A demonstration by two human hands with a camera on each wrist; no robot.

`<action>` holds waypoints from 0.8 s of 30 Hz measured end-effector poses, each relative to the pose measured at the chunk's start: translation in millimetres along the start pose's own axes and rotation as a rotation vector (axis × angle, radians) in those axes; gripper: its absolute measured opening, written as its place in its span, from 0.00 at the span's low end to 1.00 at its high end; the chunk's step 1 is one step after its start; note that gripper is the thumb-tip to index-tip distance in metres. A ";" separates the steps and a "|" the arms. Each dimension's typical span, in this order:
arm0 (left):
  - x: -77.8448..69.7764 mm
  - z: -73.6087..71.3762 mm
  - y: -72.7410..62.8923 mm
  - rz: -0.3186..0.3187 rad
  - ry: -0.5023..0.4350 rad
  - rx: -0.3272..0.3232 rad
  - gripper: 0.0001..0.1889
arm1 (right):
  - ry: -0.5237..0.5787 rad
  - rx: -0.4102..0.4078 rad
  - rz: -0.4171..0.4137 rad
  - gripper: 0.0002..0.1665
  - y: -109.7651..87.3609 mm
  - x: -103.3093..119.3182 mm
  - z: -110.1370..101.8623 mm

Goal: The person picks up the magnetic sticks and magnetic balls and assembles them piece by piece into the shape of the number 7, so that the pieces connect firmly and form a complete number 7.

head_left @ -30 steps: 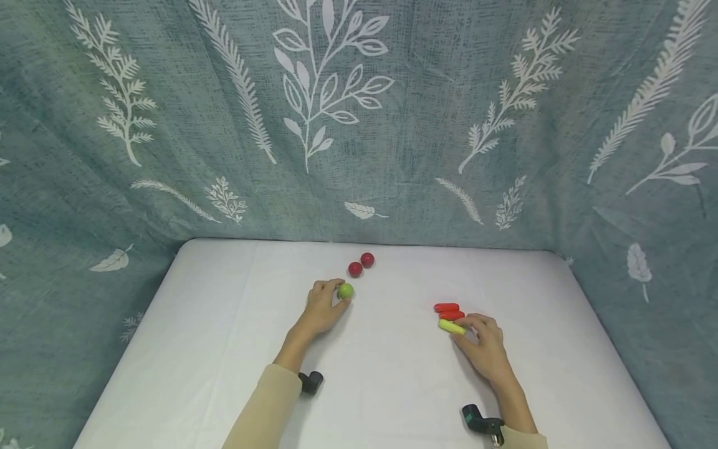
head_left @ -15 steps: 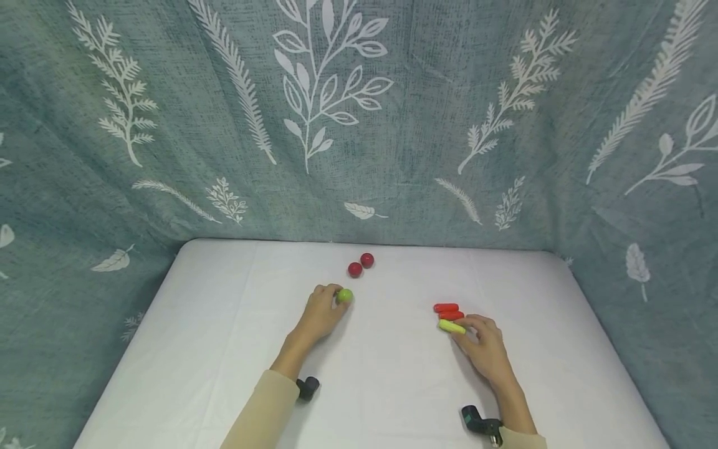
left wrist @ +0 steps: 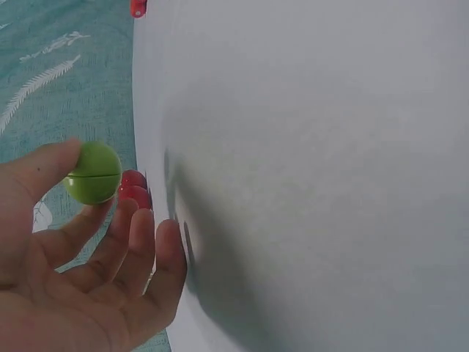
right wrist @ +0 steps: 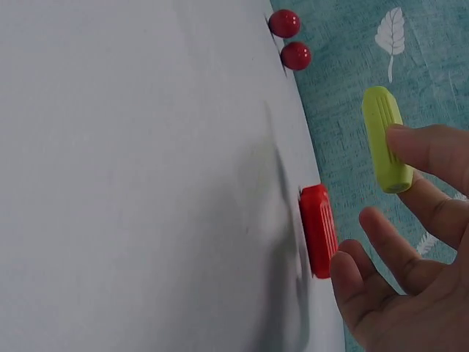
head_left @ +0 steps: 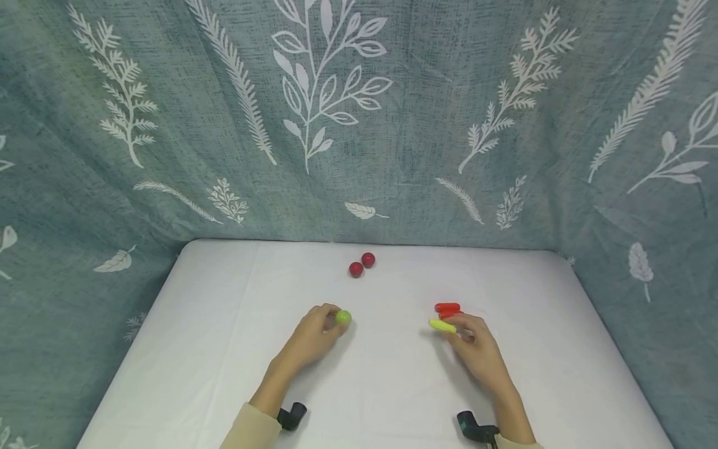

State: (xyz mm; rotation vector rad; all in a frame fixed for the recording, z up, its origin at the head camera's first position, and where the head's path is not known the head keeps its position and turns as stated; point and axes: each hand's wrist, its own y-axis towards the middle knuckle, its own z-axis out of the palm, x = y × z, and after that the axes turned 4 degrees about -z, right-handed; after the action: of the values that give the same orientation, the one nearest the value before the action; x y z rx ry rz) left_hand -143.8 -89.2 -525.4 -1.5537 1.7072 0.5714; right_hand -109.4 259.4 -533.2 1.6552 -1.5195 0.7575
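Observation:
My left hand point(head_left: 315, 333) pinches a glossy green ball point(left wrist: 94, 173) between thumb and index finger, the other fingers spread loosely. A thin seam circles the ball. On the right, my right hand point(head_left: 477, 349) holds a short yellow-green ribbed cylinder point(right wrist: 384, 141) between thumb and index finger; it is raised off the table, its shadow falling to the left. Close behind that hand lie two similar red ribbed cylinders point(head_left: 447, 307), the nearer one partly hidden by the fingers. Beyond the left hand sit two dark red balls point(head_left: 356, 269), side by side.
A white-covered table point(head_left: 392, 386) spreads under both hands. Behind it hangs a teal curtain point(head_left: 415, 125) with white leaf prints. Black wrist-worn devices point(head_left: 477, 428) sit at both forearms, near the sleeve cuffs.
My left hand has drawn the green ball back toward me, away from the red balls. The right hand has lifted the yellow-green cylinder and shifted it slightly left.

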 end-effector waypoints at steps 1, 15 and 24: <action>1.1 -0.2 -3.1 -0.002 -0.006 0.009 0.24 | 0.010 0.005 -0.004 0.15 -0.2 2.3 0.8; 13.7 2.4 -16.6 -0.002 -0.055 0.060 0.23 | 0.066 0.107 0.023 0.13 -4.0 19.1 27.0; 14.1 5.2 -15.3 0.002 -0.039 0.036 0.23 | 0.114 0.165 0.035 0.14 -1.7 24.2 41.7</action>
State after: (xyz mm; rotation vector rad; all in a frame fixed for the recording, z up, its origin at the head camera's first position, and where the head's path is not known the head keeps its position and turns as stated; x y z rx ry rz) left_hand -127.4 -96.9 -537.1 -1.5058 1.6816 0.5653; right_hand -107.4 211.3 -536.0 1.6771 -1.4416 1.0026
